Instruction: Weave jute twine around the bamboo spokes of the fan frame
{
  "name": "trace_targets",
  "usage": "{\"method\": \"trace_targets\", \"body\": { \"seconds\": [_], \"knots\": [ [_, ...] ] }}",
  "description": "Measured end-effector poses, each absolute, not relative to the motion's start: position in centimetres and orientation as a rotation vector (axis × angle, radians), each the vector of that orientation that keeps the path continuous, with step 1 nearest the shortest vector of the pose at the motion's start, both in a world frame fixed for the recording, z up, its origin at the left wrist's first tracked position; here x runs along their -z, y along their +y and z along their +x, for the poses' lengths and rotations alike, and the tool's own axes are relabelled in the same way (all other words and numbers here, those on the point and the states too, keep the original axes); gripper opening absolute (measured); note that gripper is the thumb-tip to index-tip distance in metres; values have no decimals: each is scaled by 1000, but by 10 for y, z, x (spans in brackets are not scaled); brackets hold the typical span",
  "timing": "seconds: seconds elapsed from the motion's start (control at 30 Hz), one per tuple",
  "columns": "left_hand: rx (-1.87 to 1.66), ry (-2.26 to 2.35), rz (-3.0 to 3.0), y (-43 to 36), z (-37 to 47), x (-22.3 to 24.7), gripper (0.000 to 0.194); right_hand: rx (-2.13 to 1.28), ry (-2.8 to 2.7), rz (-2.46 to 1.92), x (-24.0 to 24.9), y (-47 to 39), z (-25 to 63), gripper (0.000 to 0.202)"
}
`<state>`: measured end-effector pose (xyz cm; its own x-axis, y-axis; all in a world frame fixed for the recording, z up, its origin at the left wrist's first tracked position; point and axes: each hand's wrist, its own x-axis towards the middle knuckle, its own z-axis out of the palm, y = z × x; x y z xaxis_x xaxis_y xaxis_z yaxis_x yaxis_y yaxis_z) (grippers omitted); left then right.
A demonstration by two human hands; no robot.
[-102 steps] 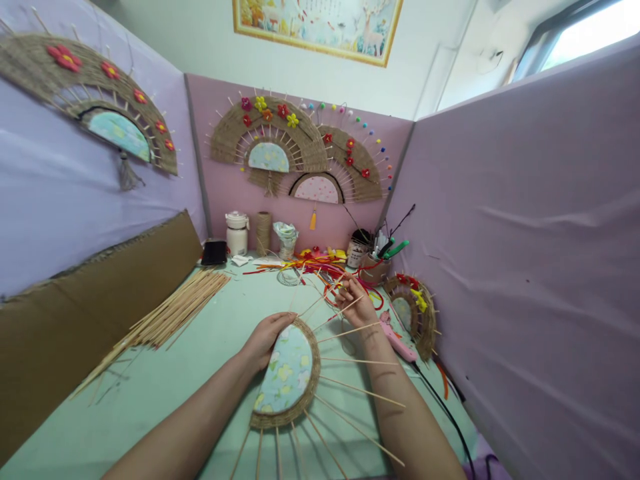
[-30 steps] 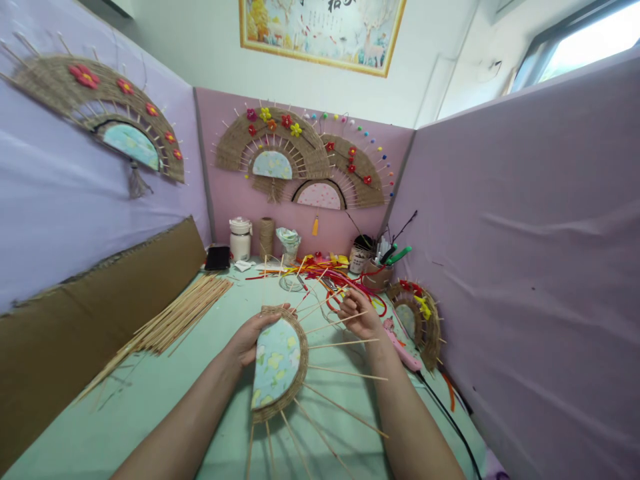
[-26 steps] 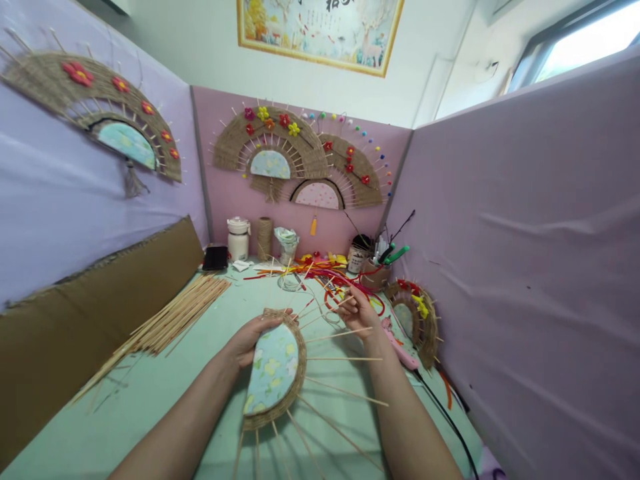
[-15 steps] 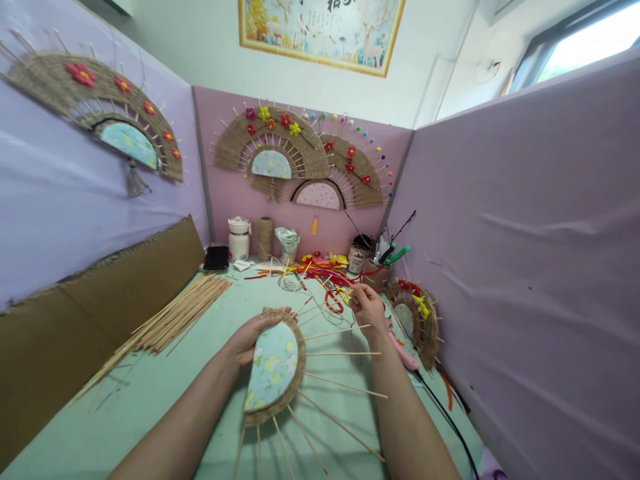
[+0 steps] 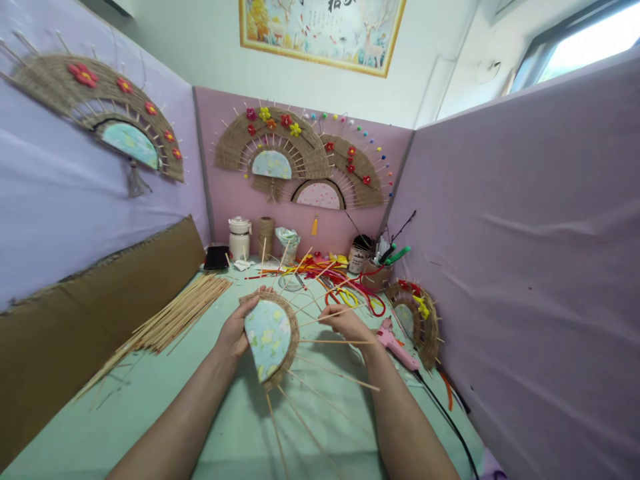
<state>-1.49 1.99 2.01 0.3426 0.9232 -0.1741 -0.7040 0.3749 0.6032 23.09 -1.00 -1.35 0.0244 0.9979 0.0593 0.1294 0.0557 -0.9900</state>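
**One half-round fan gripped at the left, its sticks spread towards the right hand**

The fingertips of the right hand are drawn together beside one stick, at the outer side of the woven rim; whether twine is pinched there cannot be told. By the left hand, the upper end of the fan is gripped, with the thumb laid on the front and the other fingers partly hidden behind.

The fan is placed between the hands, nearer the left. Its long straight edge is turned towards the left forearm and slants from upper left to lower right, while its curve is turned to the right. Sticks are fanned out upward, rightward and downward, so the right fingers are closely flanked by neighbouring ones, and the right wrist is overlapped by a stick end.

Beyond, coloured stems are heaped past the upper sticks. A pink glue gun is set just outside the right forearm, near a small decorated fan. Loose sticks are piled to the left on the table, and a roll of twine is stood at the back.
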Motion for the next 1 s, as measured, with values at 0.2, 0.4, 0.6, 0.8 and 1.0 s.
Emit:
{"method": "trace_targets", "body": {
  "seconds": [0.2, 0.4, 0.6, 0.8, 1.0],
  "knots": [
    [-1177, 556, 468, 21, -14, -17, 25, -1150, -1559, -1235, 9, -18, 227, 21],
    [-1132, 566, 446, 18, -13, -20, 30, -952, -1366, -1153, 12, -10, 224, 21],
    [-1077, 560, 450, 14, -8, -18, 35, -905, -1229, -1006, 5, -15, 212, 30],
    [-1013, 539, 459, 10, -2, -11, 35, -1161, -1265, -831, 12, -22, 184, 40],
    [-1065, 575, 439, 14, 5, -1, 31, -1289, -1111, -881, 29, -14, 169, 33]
  ]
}}
